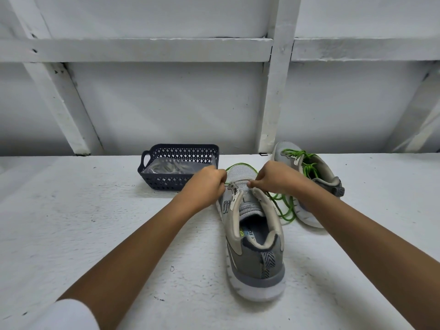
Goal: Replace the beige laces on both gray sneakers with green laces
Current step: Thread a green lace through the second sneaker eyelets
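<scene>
Near gray sneaker [252, 246] lies heel-near, toe-far; left hand [204, 184], right hand [273, 179] flank its toe end, each pinching green lace [283, 210].

Near gray sneaker [247, 258] upright just right of dark basket [178, 148], green lace [282, 211] loose around toe; second gray sneaker [328, 172] farther right, green-laced; beige laces [166, 166] inside basket.

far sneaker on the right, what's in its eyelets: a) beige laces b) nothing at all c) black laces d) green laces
d: the far sneaker has green laces crisscrossed up its eyelets, with loose green ends trailing off beside it.
</scene>
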The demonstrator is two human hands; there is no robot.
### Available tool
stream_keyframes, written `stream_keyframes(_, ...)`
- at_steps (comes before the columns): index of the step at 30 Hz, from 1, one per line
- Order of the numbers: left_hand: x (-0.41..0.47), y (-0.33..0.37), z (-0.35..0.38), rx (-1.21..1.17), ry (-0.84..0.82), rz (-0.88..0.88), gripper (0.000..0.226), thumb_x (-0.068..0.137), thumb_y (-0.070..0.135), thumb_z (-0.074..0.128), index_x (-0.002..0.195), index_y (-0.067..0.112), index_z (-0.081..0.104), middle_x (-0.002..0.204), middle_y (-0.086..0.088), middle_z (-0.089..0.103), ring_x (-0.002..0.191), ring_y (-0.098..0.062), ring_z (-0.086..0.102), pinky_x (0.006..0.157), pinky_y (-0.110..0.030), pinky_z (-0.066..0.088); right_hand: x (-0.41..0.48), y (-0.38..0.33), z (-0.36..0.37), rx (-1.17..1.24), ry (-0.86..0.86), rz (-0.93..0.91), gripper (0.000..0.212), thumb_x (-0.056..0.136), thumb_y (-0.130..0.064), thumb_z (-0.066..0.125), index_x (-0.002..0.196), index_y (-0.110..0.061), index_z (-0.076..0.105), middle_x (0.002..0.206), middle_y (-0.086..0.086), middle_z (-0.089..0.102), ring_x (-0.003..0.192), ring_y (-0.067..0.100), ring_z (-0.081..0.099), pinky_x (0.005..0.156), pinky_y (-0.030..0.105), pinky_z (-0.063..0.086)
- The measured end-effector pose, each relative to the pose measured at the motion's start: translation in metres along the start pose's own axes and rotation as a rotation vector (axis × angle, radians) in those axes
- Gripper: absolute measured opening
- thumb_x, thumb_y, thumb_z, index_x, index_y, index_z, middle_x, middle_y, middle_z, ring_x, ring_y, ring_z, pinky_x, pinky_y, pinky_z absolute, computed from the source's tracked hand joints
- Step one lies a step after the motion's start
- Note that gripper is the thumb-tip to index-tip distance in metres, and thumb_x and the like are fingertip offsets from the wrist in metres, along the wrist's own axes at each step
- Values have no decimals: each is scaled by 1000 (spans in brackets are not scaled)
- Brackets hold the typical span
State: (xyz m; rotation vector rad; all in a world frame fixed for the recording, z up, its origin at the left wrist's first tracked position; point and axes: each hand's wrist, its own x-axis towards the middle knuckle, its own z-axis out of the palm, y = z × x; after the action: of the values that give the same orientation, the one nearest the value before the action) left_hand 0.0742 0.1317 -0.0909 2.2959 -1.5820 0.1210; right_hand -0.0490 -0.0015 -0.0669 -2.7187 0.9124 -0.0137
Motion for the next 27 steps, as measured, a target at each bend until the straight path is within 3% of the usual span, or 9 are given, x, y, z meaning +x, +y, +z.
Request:
stream_keyframes(9,4,2,1,86,-3,70,21,93,6,45,101,1,63,100,-15,58,92,-28,56,70,-29,39,-2,1,2,46,14,-3,49,89,-46,59,82,2,69,58,5,50,67,21,50,50,24,32)
stream_keyframes(12,6,9,3,27,2,49,23,94,8,46,104,1,65,103,-16,60,94,-29,58,78,-32,44,-2,0,1,35,10,-6,49,89,-46,58,79,1,68,56,4,47,66,21,49,49,23,31)
stream_keyframes(15,7,16,3,-110,21,-75,23,92,9,50,101,1,70,100,-15,68,90,-25,63,80,-33,50,-2,-1,-2,27,-4,4,48,90,-46,57,75,-1,66,55,4,45,60,19,45,47,23,30)
stream_keyframes(18,6,18,4,-239,1,-223,22,92,16,55,95,6,74,85,-9,72,74,-19,64,64,-25,45,-2,-1,-3,21,-9,22,50,89,-48,57,74,0,64,56,6,45,62,21,46,49,25,30)
stream_keyframes(23,3,22,5,-479,-41,-404,42,92,38,55,86,1,74,42,6,47,50,-12,47,57,-24,36,2,-4,0,60,28,1,57,90,-50,53,92,5,71,71,12,59,71,22,55,52,27,33)
stream_keyframes(25,2,24,4,-550,-75,-441,45,89,44,59,89,1,73,45,5,46,53,-13,46,57,-25,36,4,-7,-1,65,17,-16,57,88,-51,56,91,3,72,73,14,62,70,22,56,55,28,35)
stream_keyframes(27,2,24,4,-601,-125,-469,42,85,46,64,94,6,72,64,-1,55,64,-15,51,66,-27,43,5,-9,-4,66,-11,-12,49,85,-46,61,92,2,72,75,13,64,66,20,54,55,27,37)
